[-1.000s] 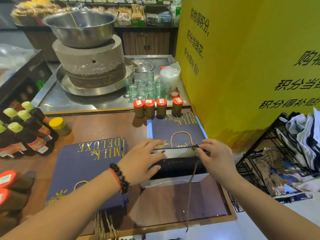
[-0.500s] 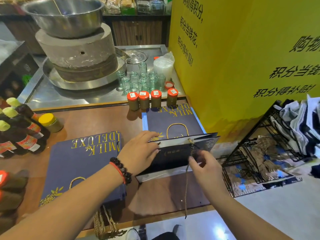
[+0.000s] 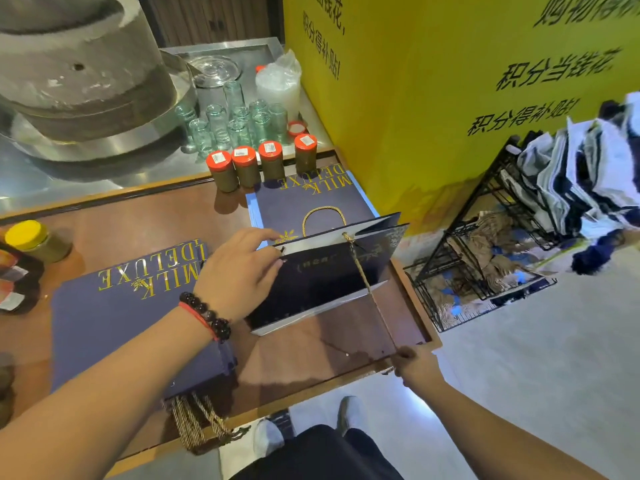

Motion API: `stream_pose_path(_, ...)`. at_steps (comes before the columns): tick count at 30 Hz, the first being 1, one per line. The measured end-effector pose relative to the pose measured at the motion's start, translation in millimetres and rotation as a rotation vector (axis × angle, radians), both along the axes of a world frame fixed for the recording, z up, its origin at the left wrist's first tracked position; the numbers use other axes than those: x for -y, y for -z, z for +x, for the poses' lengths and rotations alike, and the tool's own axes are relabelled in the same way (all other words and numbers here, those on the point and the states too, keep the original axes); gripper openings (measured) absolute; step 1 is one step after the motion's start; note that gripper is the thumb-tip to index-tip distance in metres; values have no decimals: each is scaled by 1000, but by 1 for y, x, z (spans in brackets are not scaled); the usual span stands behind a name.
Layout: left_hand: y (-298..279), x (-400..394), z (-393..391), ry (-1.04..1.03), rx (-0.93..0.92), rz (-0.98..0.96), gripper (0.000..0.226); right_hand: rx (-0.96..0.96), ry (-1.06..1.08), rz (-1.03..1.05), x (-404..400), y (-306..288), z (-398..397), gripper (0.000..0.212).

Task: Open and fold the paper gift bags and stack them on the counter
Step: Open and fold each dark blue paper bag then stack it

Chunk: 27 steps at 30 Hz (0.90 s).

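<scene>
- Head view: the left hand [image 3: 239,271] rests on the near face of the small navy gift bag [image 3: 322,282], its thumb over the bag's top edge. The bag stands partly open on the wooden counter [image 3: 332,344], tilted, its far side overlapping a flat "MILK DELUXE" bag [image 3: 311,202].
- Head view: the right hand [image 3: 414,367] pinches the free end of the gold cord handle [image 3: 367,289] at the counter's near edge; the cord runs taut from the bag's rim to the fingers.
- Risk: further pull on the cord is likely to tear the rim hole or tip the bag toward the person, since only the left hand braces it.
- Risk: a sliding bag may push the flat bag into the four red-capped jars [image 3: 259,164] just behind it; the glass cups [image 3: 228,123] stand close beyond.
- Head view: a second flat stack [image 3: 131,317] lies under the left forearm, its cords [image 3: 201,424] hanging over the counter edge; a sleeve or wrist could snag them and drag the stack off.
</scene>
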State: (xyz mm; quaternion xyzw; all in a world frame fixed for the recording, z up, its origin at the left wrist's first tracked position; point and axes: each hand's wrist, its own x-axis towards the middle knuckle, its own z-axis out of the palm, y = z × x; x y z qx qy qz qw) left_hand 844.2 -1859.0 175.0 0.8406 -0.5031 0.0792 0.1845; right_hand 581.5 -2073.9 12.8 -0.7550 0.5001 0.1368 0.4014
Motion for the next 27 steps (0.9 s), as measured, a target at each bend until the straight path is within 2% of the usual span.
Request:
stream_pose_path(3, 2, 0, 3, 6, -3, 3, 39, -91, 50, 21, 7, 5, -20, 17)
stream_pose_path(6, 3, 2, 4, 11, -3, 6, 40, -165, 68, -2, 13, 9, -33, 24)
stream_pose_path(8, 1, 3, 3, 6, 4, 10, 41, -188, 73, 17, 13, 9, -36, 26)
stream_pose_path(14, 1, 3, 1, -15, 5, 12, 41, -210, 49, 106, -6, -2, -20, 15)
stream_pose_path(18, 5, 2, -2, -33, -16, 18, 39, 72, 94, 212, -33, -39, 19, 6)
stream_pose_path(20, 5, 1, -3, -40, -19, 14, 39, 232, 149, 299, -52, -70, 46, 9)
stream_pose_path(23, 3, 0, -4, -38, -12, -1, 37, 507, 170, 502, -82, -115, 85, 7)
stream_pose_path(25, 1, 1, -5, -28, -3, -12, 35, 703, 254, 674, -96, -135, 105, 13)
stream_pose_path(27, -1, 2, -6, -19, 12, -11, 35, 804, 310, 734, -105, -149, 122, 16)
